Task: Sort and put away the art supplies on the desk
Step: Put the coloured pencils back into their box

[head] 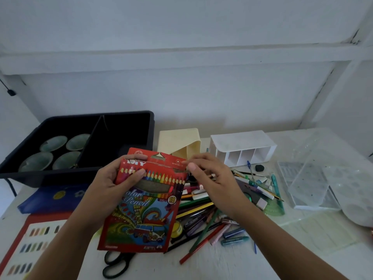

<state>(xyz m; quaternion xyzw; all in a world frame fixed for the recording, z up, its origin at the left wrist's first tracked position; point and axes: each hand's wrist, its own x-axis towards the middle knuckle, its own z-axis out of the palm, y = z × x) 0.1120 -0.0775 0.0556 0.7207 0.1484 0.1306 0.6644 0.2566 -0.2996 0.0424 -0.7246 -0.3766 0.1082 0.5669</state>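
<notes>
So the left hand (109,184) grips one red cardboard box of colour pencils (141,215) by its upper left side, thumb across the front, holding it tilted above the white table (212,269). The right hand (214,178) pinches the box's top flap at the right corner. The box has an 18 printed on it.

Under it and to the right sits a messy pile of loose pencils and pens (201,217), too tangled to count. One pair of black scissors (116,263) lies just below the box.

Back left there's one black plastic bin (129,122) with two compartments. The left one has four round greenish dishes (53,143); the right is too dark to tell.

Behind the pile are one cream pencil holder (179,140), tipped over, and one white organiser (242,142) on its side with three slots showing. One clear plastic box (310,178) sits far right, and one blue pouch (50,199) is on the left.
</notes>
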